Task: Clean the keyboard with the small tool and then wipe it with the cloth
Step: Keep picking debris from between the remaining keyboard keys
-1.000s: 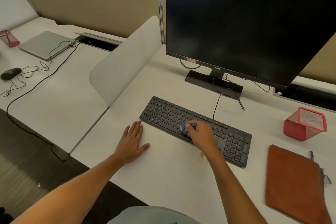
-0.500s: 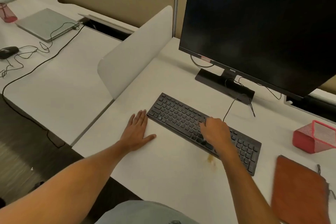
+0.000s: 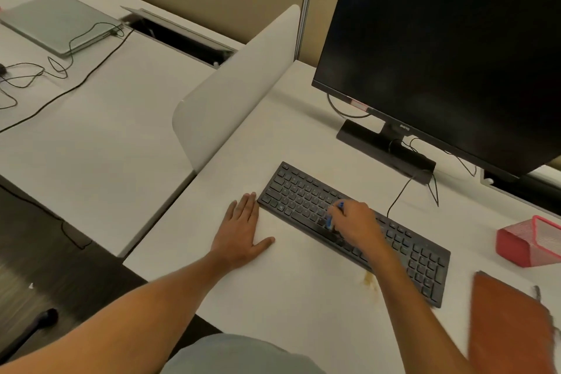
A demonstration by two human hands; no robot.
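A black keyboard (image 3: 306, 197) lies at an angle on the white desk (image 3: 303, 136) in front of the monitor. My right hand (image 3: 356, 220) hovers over its middle keys and grips a small blue tool (image 3: 330, 219), whose dark tip touches the keys. My left hand (image 3: 241, 231) lies flat on the desk, fingers straight, fingertips against the keyboard's left end. A brown cloth (image 3: 513, 328) lies on the desk at the lower right, apart from both hands.
A large dark monitor (image 3: 449, 51) stands behind the keyboard, its cable (image 3: 400, 191) running to the keyboard. A red mesh holder (image 3: 528, 241) sits at the right. A white divider panel (image 3: 233, 88) separates the neighbouring desk with a closed laptop (image 3: 57, 21) and cables. A small yellowish stain (image 3: 368, 279) marks the desk.
My right hand with the blue tool has shifted back and forth over the keyboard's middle keys. My left hand has stayed flat beside the keyboard. The view has tilted down and closer.
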